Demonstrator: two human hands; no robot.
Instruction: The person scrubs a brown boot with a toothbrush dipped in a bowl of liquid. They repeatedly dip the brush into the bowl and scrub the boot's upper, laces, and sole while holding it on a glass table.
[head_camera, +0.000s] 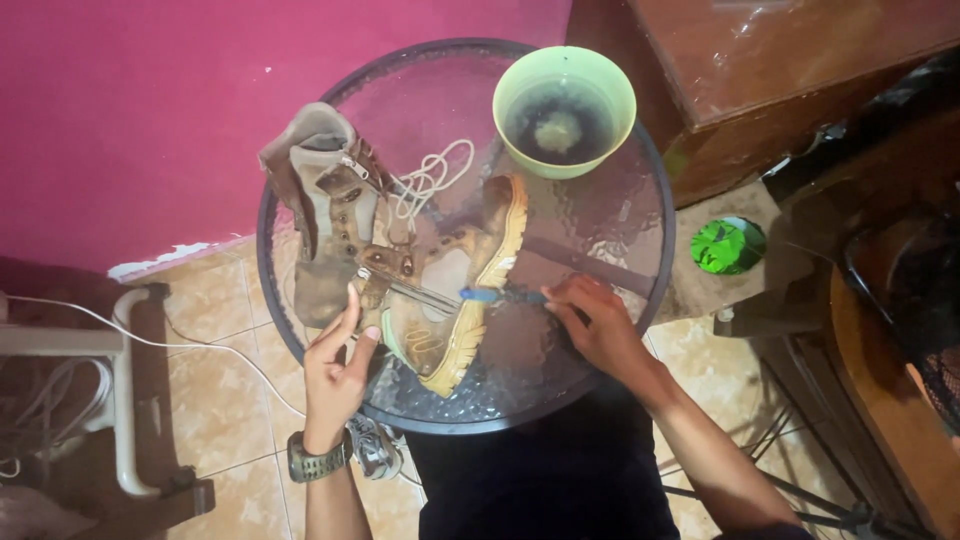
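Observation:
A worn brown boot (440, 290) with a yellow sole lies on its side on a round glass table (620, 215). My left hand (338, 365) rests against the boot's heel side, fingers spread, steadying it. My right hand (595, 320) grips a blue-handled brush (500, 295) whose head touches the boot's side near the sole. A second brown boot (325, 200) lies behind the first, its pale laces (430, 180) trailing over the glass.
A green bowl (565, 105) of dark water stands at the table's far right. A green cap-like object (727, 245) sits on a ledge to the right, beside dark wooden furniture (760, 80). A white frame and cable (120, 340) lie at left on the tiled floor.

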